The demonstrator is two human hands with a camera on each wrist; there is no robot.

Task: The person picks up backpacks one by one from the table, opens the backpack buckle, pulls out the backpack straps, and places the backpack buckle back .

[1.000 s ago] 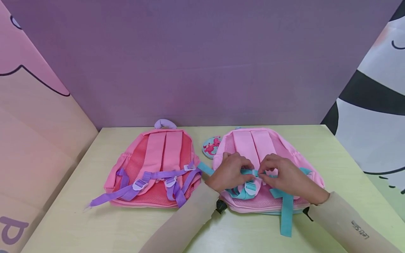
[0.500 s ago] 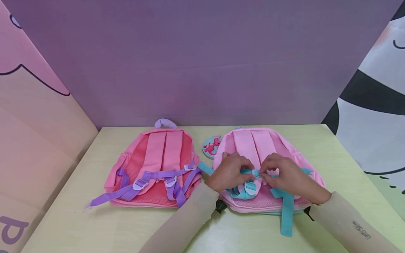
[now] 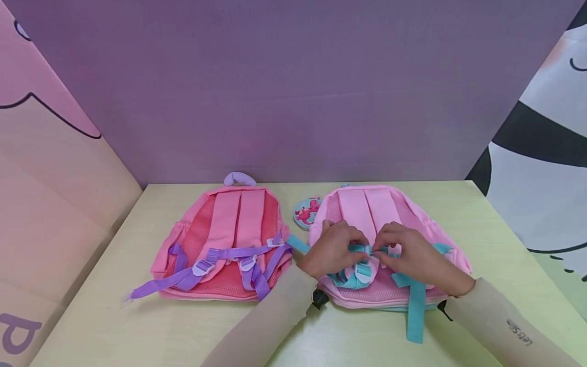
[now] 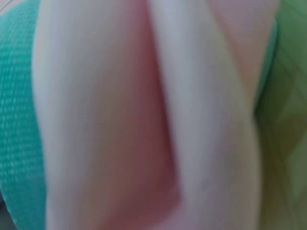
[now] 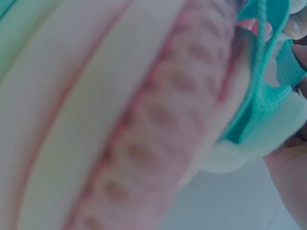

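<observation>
A light pink backpack (image 3: 419, 219) lies back side up in the right half of the table. Across it runs teal webbing (image 3: 416, 313), one loose tail hanging over the bottom edge. My left hand (image 3: 332, 250) pinches a small light buckle (image 3: 368, 250) on this webbing between thumb and fingers. Close on its right, my right hand (image 3: 410, 252) pinches the teal strap by the buckle; its fingertips partly hide the spot. Below them sits another teal strap adjuster (image 3: 363, 272). The left wrist view is blurred, with teal webbing (image 4: 21, 124) at its left. Teal strap (image 5: 261, 103) loops show in the right wrist view.
A coral pink backpack (image 3: 202, 219) with purple straps (image 3: 160, 286) lies to the left, also back side up. Between the bags is a round teal and red tag (image 3: 306, 213). A purple panel (image 3: 293, 92) stands behind the pale table (image 3: 105, 326).
My right hand shifts very slightly right, then back left toward the buckle, its pinch unchanged. The left hand and both backpacks stay where they were.
</observation>
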